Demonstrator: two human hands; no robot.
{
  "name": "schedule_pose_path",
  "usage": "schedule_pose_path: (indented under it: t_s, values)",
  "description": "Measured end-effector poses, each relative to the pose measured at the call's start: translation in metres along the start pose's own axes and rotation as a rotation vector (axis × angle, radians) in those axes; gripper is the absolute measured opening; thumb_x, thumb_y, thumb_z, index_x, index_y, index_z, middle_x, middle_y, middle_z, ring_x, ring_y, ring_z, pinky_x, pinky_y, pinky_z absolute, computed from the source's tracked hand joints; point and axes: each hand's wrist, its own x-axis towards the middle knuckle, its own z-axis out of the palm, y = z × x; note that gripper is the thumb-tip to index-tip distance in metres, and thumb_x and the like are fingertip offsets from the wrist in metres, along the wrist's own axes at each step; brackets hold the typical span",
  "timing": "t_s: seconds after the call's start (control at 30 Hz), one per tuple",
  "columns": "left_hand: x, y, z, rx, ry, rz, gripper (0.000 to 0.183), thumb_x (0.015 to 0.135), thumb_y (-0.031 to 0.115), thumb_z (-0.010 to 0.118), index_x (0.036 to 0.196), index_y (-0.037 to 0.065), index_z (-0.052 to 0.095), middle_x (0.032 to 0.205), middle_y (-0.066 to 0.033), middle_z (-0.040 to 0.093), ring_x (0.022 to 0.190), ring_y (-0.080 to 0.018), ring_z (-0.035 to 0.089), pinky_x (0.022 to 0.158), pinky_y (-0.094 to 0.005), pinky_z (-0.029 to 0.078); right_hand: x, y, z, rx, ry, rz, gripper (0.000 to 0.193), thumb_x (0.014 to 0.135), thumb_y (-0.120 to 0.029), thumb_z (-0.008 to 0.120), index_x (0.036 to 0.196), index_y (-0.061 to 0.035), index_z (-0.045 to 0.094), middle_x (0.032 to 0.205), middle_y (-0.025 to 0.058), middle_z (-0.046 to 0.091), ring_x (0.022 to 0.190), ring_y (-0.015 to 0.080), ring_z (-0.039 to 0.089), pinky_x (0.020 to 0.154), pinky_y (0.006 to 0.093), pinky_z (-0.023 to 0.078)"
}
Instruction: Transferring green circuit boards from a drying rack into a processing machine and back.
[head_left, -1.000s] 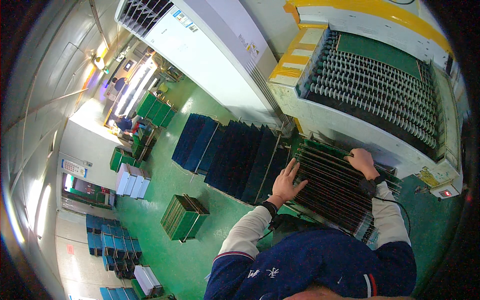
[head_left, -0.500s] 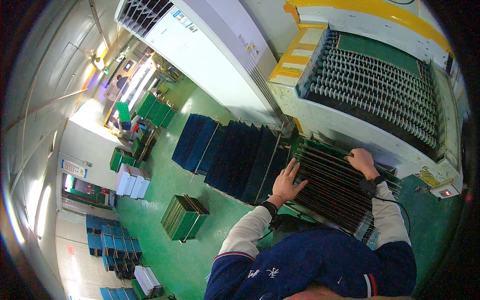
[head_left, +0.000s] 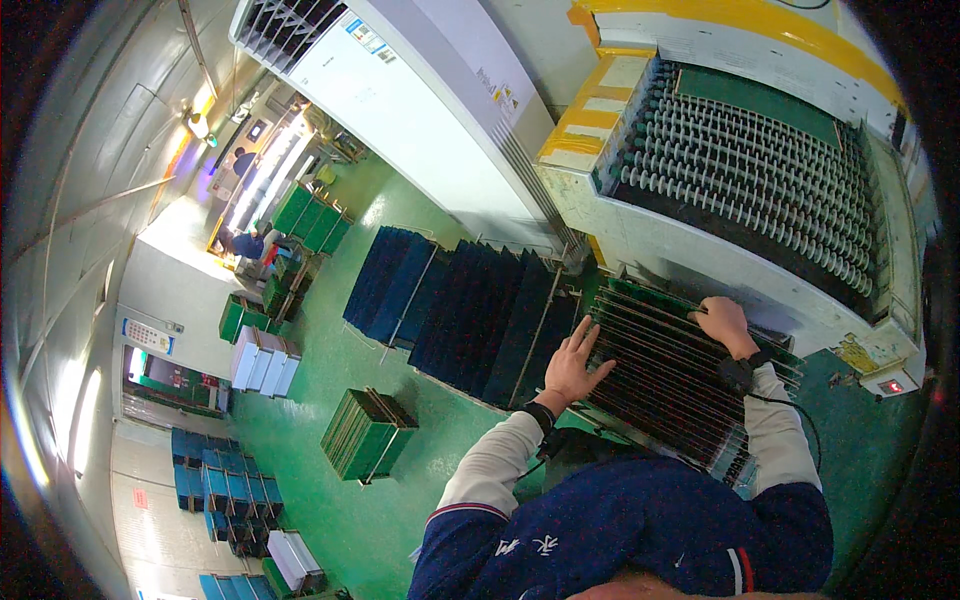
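A rack of thin dark green panels (head_left: 660, 375) stands upright in front of me, the panels' edges lined up in close rows. My left hand (head_left: 575, 368) rests at the rack's left side with fingers spread, touching the panel edges and gripping nothing. At the far right part of the rack, my right hand (head_left: 722, 325) is closed, its bent fingers pinching at the edge of a thin panel. The fingertips are partly hidden, so the exact hold is hard to see. Both wrists wear black bands, and a cable runs from the right one.
A roller conveyor machine (head_left: 750, 190) lies beyond the rack. Left of the rack stand dark blue panel racks (head_left: 480, 320), with a smaller rack of green panels (head_left: 368, 435) on the green floor. A tall white cabinet unit (head_left: 400, 100) rises behind. People work far left.
My hands have stayed in place on the rack. Far off at the left, a co-worker has bent down, and the bright green panel by that person is no longer in sight.
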Motion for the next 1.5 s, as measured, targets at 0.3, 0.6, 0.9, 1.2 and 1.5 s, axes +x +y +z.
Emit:
schedule_pose_path:
  t_s: [0.3, 0.6, 0.9, 1.2, 1.5]
  values:
    - [-0.0005, -0.0003, -0.0003, -0.041, 0.004, 0.002, 0.082, 0.094, 0.053, 0.07, 0.157, 0.007, 0.045, 0.171, -0.0107, 0.031, 0.131, -0.0434, 0.056, 0.109, -0.0498, 0.049, -0.0022, -0.0032, -0.0032, -0.006, 0.0, 0.003, 0.045, 0.089, -0.048, 0.075, 0.1, -0.0052, 0.079, 0.097, 0.0203, 0.076, 0.094, 0.042, 0.072, 0.083, 0.0521, 0.056]
    - [-0.0003, -0.0009, 0.0007, -0.002, 0.016, 0.019, 0.083, 0.095, 0.055, 0.069, 0.158, 0.007, 0.044, 0.17, -0.0108, 0.032, 0.13, -0.0396, 0.056, 0.107, -0.047, 0.05, -0.0019, -0.0015, -0.0012, 0.005, 0.013, 0.001, 0.045, 0.09, -0.048, 0.075, 0.101, -0.0051, 0.079, 0.097, 0.0202, 0.076, 0.094, 0.0419, 0.072, 0.084, 0.052, 0.056]
    - [-0.0001, 0.0003, -0.0005, -0.006, 0.011, 0.011, 0.083, 0.094, 0.054, 0.07, 0.158, 0.006, 0.045, 0.17, -0.011, 0.032, 0.131, -0.0398, 0.056, 0.108, -0.0467, 0.05, -0.0013, -0.0001, 0.0001, 0.001, 0.022, -0.011, 0.044, 0.09, -0.047, 0.075, 0.1, -0.0047, 0.079, 0.096, 0.02, 0.076, 0.093, 0.0421, 0.072, 0.083, 0.0522, 0.056]
    - [-0.0007, -0.004, 0.0046, 0.014, 0.036, 0.033, 0.082, 0.095, 0.055, 0.069, 0.158, 0.007, 0.045, 0.17, -0.0106, 0.031, 0.131, -0.0404, 0.056, 0.108, -0.0474, 0.05, -0.0018, -0.0016, -0.0011, 0.005, 0.016, -0.009, 0.043, 0.09, -0.046, 0.075, 0.1, -0.0047, 0.079, 0.097, 0.0203, 0.076, 0.093, 0.0423, 0.072, 0.083, 0.0523, 0.056]
    - [-0.0001, -0.0017, 0.0027, -0.001, 0.011, 0.014, 0.083, 0.095, 0.054, 0.07, 0.158, 0.007, 0.044, 0.17, -0.0113, 0.032, 0.13, -0.0405, 0.057, 0.107, -0.0475, 0.051, -0.0031, -0.0027, -0.0035, 0.032, 0.012, -0.004, 0.045, 0.087, -0.046, 0.074, 0.101, -0.004, 0.078, 0.103, 0.0233, 0.075, 0.1, 0.0435, 0.071, 0.091, 0.053, 0.057]
